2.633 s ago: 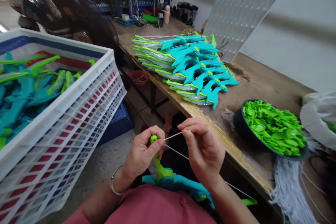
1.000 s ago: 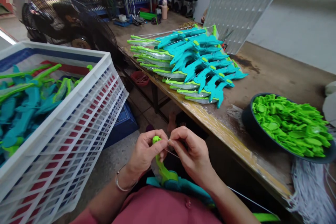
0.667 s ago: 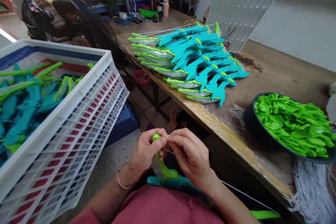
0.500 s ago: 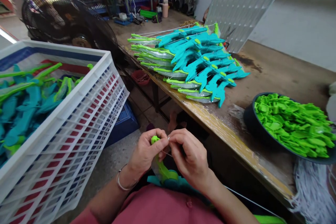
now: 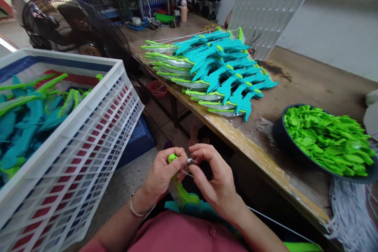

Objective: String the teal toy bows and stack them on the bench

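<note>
My left hand (image 5: 167, 171) is closed round the green tip of a teal-and-green toy bow (image 5: 189, 201), which lies across my lap. A white string (image 5: 189, 161) with a small knot or loop sticks out between its thumb and forefinger. Just to the right, my right hand (image 5: 214, 179) has its thumb and forefinger parted beside the string end, with the other fingers curled. Whether its fingers touch the string is hard to tell. Another stretch of white cord runs from the bow towards the lower right.
Several teal-and-green bows (image 5: 227, 67) are stacked on the wooden table (image 5: 304, 71). A dark bowl (image 5: 279, 138) of green parts and hanging white strings (image 5: 350, 212) are right. A white crate (image 5: 118, 86) of bows stands left, near a black fan (image 5: 59, 23).
My right thumb and forefinger have parted from their pinch at the string. The knotted string end now shows between the hands. My left hand keeps its hold on the green tip.
</note>
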Motion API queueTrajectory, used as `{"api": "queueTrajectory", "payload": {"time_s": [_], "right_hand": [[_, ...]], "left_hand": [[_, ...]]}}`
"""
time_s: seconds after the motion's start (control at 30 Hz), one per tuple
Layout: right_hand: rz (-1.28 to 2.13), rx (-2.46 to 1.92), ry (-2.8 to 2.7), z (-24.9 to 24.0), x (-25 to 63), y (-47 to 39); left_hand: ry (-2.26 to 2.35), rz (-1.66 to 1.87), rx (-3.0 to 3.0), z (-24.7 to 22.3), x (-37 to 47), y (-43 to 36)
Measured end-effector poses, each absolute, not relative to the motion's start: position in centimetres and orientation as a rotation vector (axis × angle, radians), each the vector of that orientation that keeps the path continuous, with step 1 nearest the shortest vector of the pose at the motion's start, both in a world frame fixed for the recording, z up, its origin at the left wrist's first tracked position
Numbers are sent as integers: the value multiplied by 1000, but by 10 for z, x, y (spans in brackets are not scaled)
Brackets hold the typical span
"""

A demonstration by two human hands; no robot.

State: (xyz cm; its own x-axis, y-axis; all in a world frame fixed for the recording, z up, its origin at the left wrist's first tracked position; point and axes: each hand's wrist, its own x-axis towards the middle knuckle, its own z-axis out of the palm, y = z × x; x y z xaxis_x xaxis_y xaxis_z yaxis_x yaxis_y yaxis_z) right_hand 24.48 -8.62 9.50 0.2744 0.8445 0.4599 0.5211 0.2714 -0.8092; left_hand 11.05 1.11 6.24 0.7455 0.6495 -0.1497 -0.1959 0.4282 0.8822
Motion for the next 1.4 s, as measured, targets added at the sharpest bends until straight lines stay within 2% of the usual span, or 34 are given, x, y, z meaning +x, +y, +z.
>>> {"api": "queueTrajectory", "payload": {"time_s": [0.67, 1.17, 1.4], "right_hand": [[282, -1492, -1642, 107, 263, -95], [155, -1588, -1424, 115, 280, -117], [291, -1459, -1609, 101, 258, -98]], "left_hand": [[460, 556, 1130, 62, 108, 11], [494, 545, 1116, 56, 101, 15], [490, 523, 1154, 58, 102, 11]]}}
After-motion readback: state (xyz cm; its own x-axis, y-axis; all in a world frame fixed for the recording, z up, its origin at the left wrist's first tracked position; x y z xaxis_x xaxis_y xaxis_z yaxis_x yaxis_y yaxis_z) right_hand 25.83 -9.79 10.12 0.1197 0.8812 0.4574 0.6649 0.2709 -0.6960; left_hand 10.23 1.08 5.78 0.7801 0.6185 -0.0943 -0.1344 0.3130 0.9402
